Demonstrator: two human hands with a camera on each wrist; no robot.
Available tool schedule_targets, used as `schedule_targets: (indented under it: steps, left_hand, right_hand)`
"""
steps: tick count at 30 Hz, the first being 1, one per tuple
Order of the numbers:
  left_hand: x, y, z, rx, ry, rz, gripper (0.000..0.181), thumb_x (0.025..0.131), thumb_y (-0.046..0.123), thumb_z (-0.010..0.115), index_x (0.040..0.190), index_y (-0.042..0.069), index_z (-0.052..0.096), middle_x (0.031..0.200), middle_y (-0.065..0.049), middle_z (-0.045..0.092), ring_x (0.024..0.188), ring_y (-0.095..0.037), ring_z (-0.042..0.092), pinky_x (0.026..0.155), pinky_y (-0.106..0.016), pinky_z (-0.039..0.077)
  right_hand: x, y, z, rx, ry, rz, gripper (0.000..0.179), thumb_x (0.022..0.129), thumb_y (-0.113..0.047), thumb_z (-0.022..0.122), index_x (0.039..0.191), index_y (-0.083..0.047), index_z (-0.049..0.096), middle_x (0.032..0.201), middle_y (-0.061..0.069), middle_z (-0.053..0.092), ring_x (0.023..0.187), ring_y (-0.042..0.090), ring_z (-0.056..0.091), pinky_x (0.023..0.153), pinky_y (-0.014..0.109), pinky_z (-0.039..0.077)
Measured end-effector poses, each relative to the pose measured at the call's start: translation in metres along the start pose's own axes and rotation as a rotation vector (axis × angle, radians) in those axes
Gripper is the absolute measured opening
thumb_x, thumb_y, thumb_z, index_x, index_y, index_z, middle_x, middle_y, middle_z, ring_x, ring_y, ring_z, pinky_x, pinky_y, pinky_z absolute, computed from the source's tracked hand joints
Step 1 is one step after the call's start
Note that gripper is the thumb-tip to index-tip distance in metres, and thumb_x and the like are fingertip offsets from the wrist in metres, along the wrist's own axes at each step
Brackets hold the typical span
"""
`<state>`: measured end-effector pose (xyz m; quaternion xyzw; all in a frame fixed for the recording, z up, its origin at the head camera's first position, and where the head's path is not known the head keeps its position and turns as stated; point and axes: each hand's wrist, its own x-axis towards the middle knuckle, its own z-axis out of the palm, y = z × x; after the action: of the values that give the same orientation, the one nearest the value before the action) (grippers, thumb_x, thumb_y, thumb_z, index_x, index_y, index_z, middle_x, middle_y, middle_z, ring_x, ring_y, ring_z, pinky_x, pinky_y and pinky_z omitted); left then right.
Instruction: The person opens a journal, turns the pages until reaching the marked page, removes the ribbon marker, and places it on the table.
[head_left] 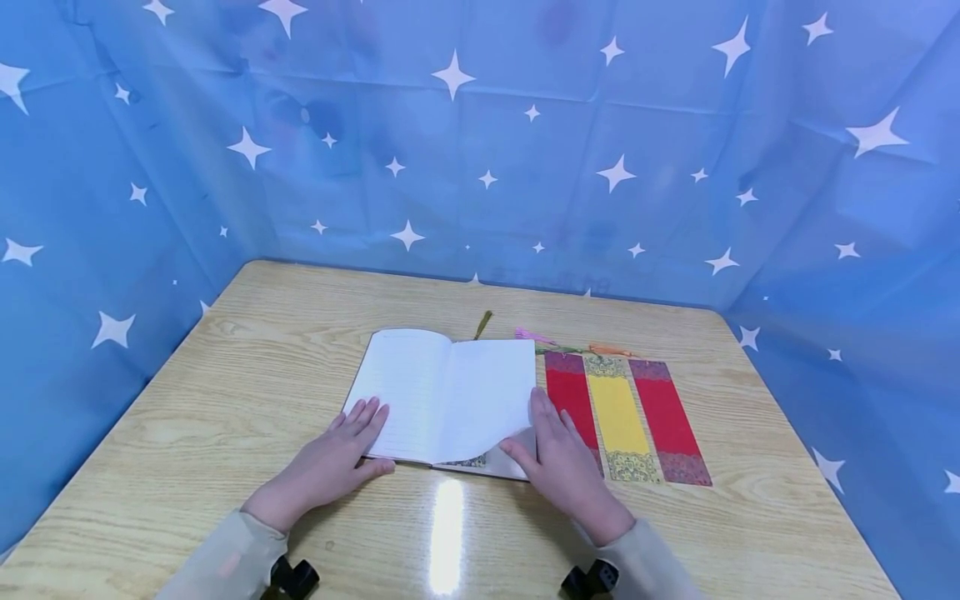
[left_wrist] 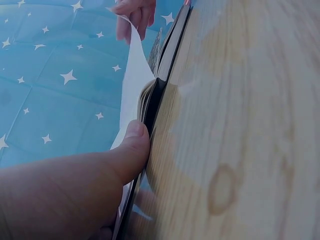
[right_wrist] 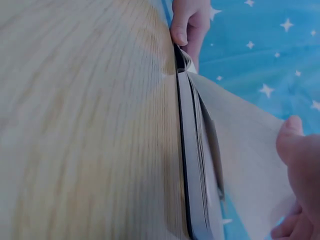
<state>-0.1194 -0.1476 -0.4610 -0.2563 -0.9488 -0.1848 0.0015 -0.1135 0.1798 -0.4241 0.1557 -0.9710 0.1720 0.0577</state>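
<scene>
An open notebook (head_left: 408, 375) with white pages lies on the table. My left hand (head_left: 345, 454) rests on its left page, fingers laid over the lower left corner and thumb (left_wrist: 132, 147) against the near edge. At the right side, my right hand (head_left: 555, 454) pinches a page (right_wrist: 240, 135) between thumb and fingers, and that page stands lifted off those below. Under it shows a strip of a patterned bookmark (head_left: 468, 461); the rest is hidden. A dark green tassel (head_left: 483, 323) sticks out past the notebook's far edge.
Right of the notebook lie a red bookmark (head_left: 572, 392), partly behind my right hand, a yellow bookmark (head_left: 618, 417) and another red bookmark (head_left: 670, 417). Pink (head_left: 534, 336) and orange tassels (head_left: 609, 350) lie above them. A blue starry cloth (head_left: 480, 125) hangs behind the wooden table (head_left: 225, 400).
</scene>
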Motion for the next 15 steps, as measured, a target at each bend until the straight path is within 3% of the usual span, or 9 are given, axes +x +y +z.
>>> schedule_targets:
  steps: [4, 10, 15]
  left_hand:
    - [0.000, 0.000, 0.000, -0.003, 0.002, 0.003, 0.079, 0.090, 0.054, 0.050, 0.145, 0.001, 0.027, 0.150, -0.018, 0.021, 0.137, -0.033, 0.018, 0.109, -0.050, 0.020]
    - [0.000, 0.000, -0.001, 0.005, 0.002, 0.008, 0.080, 0.090, 0.055, 0.048, 0.145, 0.000, 0.027, 0.150, -0.018, 0.021, 0.137, -0.034, 0.018, 0.109, -0.050, 0.019]
    - [0.000, 0.001, -0.002, -0.003, 0.005, 0.008, 0.079, 0.091, 0.054, 0.049, 0.145, 0.001, 0.027, 0.150, -0.018, 0.021, 0.137, -0.034, 0.018, 0.109, -0.050, 0.019]
  right_hand:
    - [0.001, -0.003, 0.000, 0.068, 0.004, 0.016, 0.093, 0.086, -0.060, 0.051, 0.146, 0.004, 0.017, 0.151, 0.019, 0.021, 0.136, 0.032, 0.024, 0.106, 0.049, 0.027]
    - [0.003, -0.009, -0.001, 0.226, 0.035, -0.005, 0.097, 0.084, -0.054, 0.059, 0.149, -0.002, 0.008, 0.154, 0.014, 0.013, 0.138, 0.030, 0.018, 0.104, 0.045, 0.032]
    - [0.005, -0.017, 0.000, 0.273, 0.033, -0.007, 0.097, 0.086, -0.055, 0.056, 0.150, -0.008, -0.001, 0.156, 0.010, 0.003, 0.140, 0.027, 0.010, 0.104, 0.044, 0.032]
